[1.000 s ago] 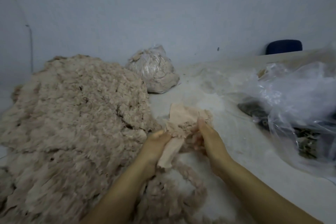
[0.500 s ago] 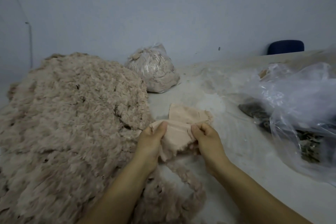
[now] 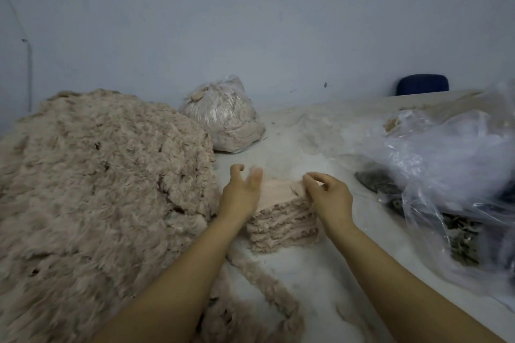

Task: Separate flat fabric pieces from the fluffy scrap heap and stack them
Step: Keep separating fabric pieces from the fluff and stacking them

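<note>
Against a pale wall, the table (image 3: 320,264) carries the stack (image 3: 281,220) just right of the fluffy scrap heap (image 3: 97,189), left hand (image 3: 241,192) spread empty, right hand (image 3: 327,195) loosely curled at the top piece (image 3: 276,189), which likely wants squaring flat with edges aligned.
</note>
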Available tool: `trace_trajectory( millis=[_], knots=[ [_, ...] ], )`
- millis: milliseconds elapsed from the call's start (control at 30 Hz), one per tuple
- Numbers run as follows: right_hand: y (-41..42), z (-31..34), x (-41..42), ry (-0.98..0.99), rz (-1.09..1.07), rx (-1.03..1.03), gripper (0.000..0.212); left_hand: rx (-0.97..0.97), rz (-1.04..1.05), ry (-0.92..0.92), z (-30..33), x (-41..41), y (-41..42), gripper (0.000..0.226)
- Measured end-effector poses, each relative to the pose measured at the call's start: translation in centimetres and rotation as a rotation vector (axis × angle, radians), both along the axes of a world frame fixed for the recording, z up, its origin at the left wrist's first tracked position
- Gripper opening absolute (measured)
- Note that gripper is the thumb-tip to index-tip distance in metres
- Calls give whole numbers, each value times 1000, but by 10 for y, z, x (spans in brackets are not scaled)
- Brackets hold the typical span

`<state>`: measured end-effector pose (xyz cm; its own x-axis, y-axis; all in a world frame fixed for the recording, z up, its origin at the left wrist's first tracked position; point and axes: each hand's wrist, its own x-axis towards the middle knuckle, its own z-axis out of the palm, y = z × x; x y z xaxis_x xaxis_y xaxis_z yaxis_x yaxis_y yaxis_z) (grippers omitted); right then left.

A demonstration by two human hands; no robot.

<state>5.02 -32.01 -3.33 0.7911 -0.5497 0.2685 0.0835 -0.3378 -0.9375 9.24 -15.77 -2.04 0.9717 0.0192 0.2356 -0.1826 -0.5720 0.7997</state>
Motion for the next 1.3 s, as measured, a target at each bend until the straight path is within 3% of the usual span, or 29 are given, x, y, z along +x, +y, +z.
trace_trajectory(
  millis=[67,133,233,300,333,400,467,533,600,667,767,867,967,1100,1200,1233,1300],
  knots=[
    [1,-3,-13,-39,-63,1,10,-110,18,-33,0,-9,8,47],
    [12,-8,-34,-106,-37,9,19,-169,60,-141,-2,-22,23,39],
    [46,-20,-67,-21,378,-48,30,-269,-187,62,-10,-41,54,30],
    [67,-28,-86,187,711,-93,19,-155,-453,227,-17,-55,70,27],
    [74,-32,-92,296,832,-151,24,-89,-525,243,-22,-61,75,26],
    [81,-41,-98,323,921,-390,36,-73,-510,228,-29,-70,77,28],
    [83,-44,-99,188,830,-410,17,-249,-476,288,-32,-75,79,30],
    [78,-43,-97,138,641,-196,20,-413,-549,377,-33,-77,86,42],
    [70,-44,-93,156,483,23,31,-281,-680,426,-32,-78,95,47],
    [67,-44,-90,171,408,164,36,-44,-733,356,-33,-78,96,33],
    [70,-42,-89,137,431,267,41,-121,-592,230,-35,-79,83,10],
    [73,-42,-92,147,550,211,27,-212,-598,185,-37,-82,78,13],
    [73,-43,-92,78,495,123,25,-214,-474,101,-41,-81,76,20],
    [78,-39,-92,76,485,280,36,-184,-264,-30,-49,-83,62,26],
    [79,-42,-96,209,594,398,24,-436,-144,11,-49,-82,59,24],
    [78,-42,-97,202,597,406,12,-507,-109,36,-48,-80,59,22],
    [77,-42,-95,153,515,446,13,-573,-51,61,-46,-78,61,23]
  ],
)
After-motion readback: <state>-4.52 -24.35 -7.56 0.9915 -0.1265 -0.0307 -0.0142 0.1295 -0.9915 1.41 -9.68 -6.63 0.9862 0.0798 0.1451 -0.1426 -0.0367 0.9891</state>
